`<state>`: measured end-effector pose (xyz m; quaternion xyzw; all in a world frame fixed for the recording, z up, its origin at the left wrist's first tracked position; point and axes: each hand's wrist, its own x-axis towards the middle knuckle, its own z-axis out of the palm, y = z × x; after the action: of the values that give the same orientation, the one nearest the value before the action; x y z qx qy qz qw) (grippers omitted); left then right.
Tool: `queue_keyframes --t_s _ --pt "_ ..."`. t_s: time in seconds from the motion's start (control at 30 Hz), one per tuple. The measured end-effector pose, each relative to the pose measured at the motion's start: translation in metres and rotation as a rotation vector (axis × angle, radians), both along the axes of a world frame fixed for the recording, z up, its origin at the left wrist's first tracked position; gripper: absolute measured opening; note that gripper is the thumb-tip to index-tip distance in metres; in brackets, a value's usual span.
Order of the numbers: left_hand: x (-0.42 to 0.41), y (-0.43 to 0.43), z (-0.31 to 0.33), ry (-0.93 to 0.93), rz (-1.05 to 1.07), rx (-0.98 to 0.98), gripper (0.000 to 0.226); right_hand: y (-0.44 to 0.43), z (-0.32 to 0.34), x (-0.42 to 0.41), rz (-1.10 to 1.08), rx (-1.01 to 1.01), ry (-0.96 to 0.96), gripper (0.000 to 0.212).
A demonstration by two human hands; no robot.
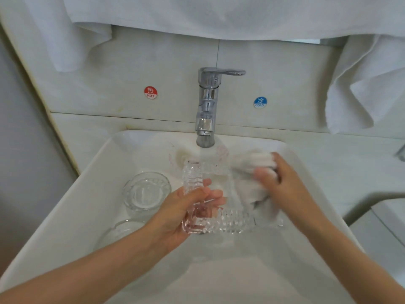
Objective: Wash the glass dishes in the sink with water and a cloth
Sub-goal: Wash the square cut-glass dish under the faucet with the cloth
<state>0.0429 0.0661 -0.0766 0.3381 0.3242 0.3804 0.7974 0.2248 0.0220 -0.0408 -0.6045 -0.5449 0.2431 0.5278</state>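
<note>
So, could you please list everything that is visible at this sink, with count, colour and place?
sink: one, white, fills the lower picture
tap: one, chrome, behind the sink, water running
patterned glass dish: one, clear, under the stream
round glass bowls: two, clear, in the sink at the left
cloth: one, white, at the dish's right side
hot sticker: one, red, wall left of the tap
cold sticker: one, blue, wall right of the tap
towels: count unclear, white, hanging above and at the right
left hand: grips the dish's left edge
right hand: holds the cloth
</note>
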Motion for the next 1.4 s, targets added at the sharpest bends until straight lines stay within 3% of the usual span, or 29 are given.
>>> queue_keyframes --t_s 0.07,0.13,0.23,0.3,0.47,0.63,0.73,0.83,0.9,0.93,1.0,1.07,1.13,1.3,1.4 --pt "0.001 0.000 -0.004 0.010 0.028 -0.023 0.037 -0.002 -0.012 -0.010 0.107 0.071 -0.396 0.057" --pt "0.001 0.001 -0.008 0.024 0.049 -0.039 0.019 -0.006 -0.020 -0.022 0.217 0.187 -0.626 0.058" --pt "0.000 0.003 -0.010 0.020 0.029 0.007 0.027 -0.010 -0.026 -0.042 0.301 0.332 -0.791 0.050" --pt "-0.002 0.006 -0.012 0.028 0.033 0.030 0.020 -0.012 -0.026 -0.047 0.294 0.385 -0.846 0.042" --pt "-0.006 0.015 -0.012 0.096 0.053 0.041 0.006 -0.015 -0.021 -0.014 0.147 0.268 -0.994 0.037" --pt "0.001 0.015 -0.018 0.103 0.054 0.038 0.008 -0.013 -0.018 -0.024 0.255 0.295 -0.952 0.032" --pt "-0.001 0.017 -0.020 0.128 0.032 0.053 0.032 -0.012 -0.019 -0.051 0.368 0.357 -0.944 0.032" --pt "-0.005 0.015 -0.013 0.096 0.046 -0.006 0.043 -0.011 -0.018 -0.041 0.354 0.336 -1.025 0.034" --pt "-0.006 0.014 -0.008 0.101 0.052 0.021 0.014 -0.013 -0.018 -0.023 0.285 0.300 -1.050 0.034" --pt "-0.007 0.015 -0.008 0.125 0.032 0.047 0.015 -0.014 -0.018 -0.015 0.249 0.275 -1.035 0.034" --pt "-0.007 0.015 -0.006 0.149 0.006 0.056 0.038 -0.015 -0.023 -0.004 0.192 0.219 -0.922 0.035" --pt "-0.006 0.013 -0.005 0.142 -0.008 0.081 0.023 -0.013 -0.026 0.001 0.160 0.173 -0.700 0.034" --pt "-0.004 0.010 -0.005 0.130 -0.037 0.081 0.006 -0.001 -0.024 0.007 0.105 0.170 -0.600 0.039" --pt "0.001 0.003 0.002 0.129 -0.099 0.089 0.007 0.019 -0.011 0.018 -0.051 0.176 -0.518 0.050" --pt "-0.001 0.005 0.005 0.083 -0.051 0.040 0.008 -0.002 -0.025 0.013 0.037 0.142 -0.477 0.041"
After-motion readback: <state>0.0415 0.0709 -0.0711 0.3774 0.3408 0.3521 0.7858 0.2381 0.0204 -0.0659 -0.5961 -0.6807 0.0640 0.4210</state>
